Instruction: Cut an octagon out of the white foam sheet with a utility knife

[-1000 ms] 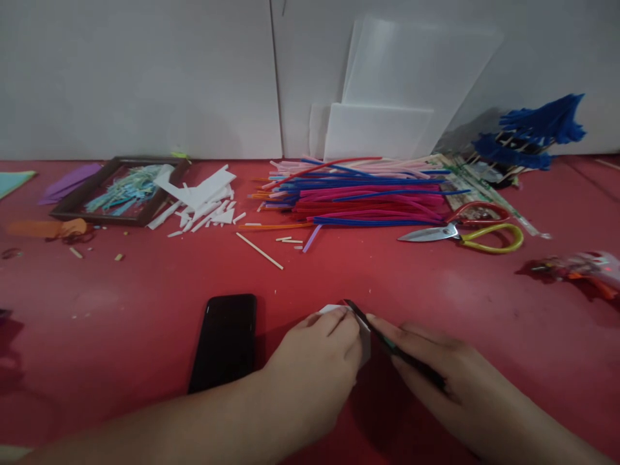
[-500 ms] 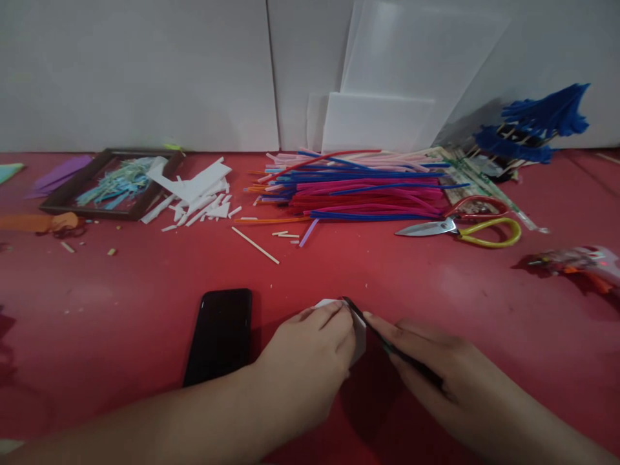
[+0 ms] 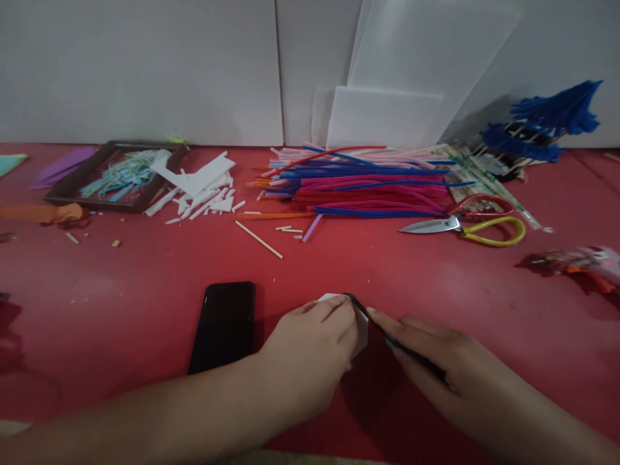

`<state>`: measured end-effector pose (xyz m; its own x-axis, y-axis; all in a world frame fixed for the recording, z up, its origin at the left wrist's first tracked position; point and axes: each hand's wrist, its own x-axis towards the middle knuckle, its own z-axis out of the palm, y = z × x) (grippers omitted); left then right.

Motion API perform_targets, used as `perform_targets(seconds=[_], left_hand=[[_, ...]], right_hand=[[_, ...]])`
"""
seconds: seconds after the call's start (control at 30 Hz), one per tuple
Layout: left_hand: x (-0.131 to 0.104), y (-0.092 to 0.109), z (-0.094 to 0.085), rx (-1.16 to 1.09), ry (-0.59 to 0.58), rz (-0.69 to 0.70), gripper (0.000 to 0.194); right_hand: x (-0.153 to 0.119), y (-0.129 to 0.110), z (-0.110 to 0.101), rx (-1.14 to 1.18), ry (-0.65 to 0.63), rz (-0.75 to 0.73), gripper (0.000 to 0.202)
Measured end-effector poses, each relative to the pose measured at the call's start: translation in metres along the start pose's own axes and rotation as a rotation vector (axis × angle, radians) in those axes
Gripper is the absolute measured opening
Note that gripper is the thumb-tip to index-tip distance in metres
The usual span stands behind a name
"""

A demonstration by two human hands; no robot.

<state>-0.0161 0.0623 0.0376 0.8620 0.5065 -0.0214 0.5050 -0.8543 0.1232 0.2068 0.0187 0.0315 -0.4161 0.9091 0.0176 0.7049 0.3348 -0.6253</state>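
Red table (image 3: 121, 310): left hand (image 3: 310, 352) pins white piece (image 3: 361, 329); right hand (image 3: 436, 371) grips dark tool (image 3: 387, 336).

Plenty of bare red table (image 3: 387, 265) ahead of both hands, clear up to the pipe cleaner pile (image 3: 363, 187) and scissors (image 3: 460, 226). Phone (image 3: 223, 326) parked tight on the left, stray stick (image 3: 258, 239) beyond it. Wide open far right.

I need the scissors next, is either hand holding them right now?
No, the scissors lie on the red table, apart from both hands.
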Motion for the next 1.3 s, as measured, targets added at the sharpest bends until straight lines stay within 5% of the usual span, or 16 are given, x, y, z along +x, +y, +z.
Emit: perform_targets(seconds=[0.7, 1.3], left_hand=[[0.003, 0.001, -0.011, -0.065, -0.093, -0.050, 0.053], [-0.001, -0.003, -0.006, -0.056, -0.021, -0.003, 0.056]], right_hand=[[-0.013, -0.004, -0.003, -0.087, 0.038, -0.023, 0.054], [-0.052, -0.003, 0.002, -0.148, 0.056, 0.040, 0.048]])
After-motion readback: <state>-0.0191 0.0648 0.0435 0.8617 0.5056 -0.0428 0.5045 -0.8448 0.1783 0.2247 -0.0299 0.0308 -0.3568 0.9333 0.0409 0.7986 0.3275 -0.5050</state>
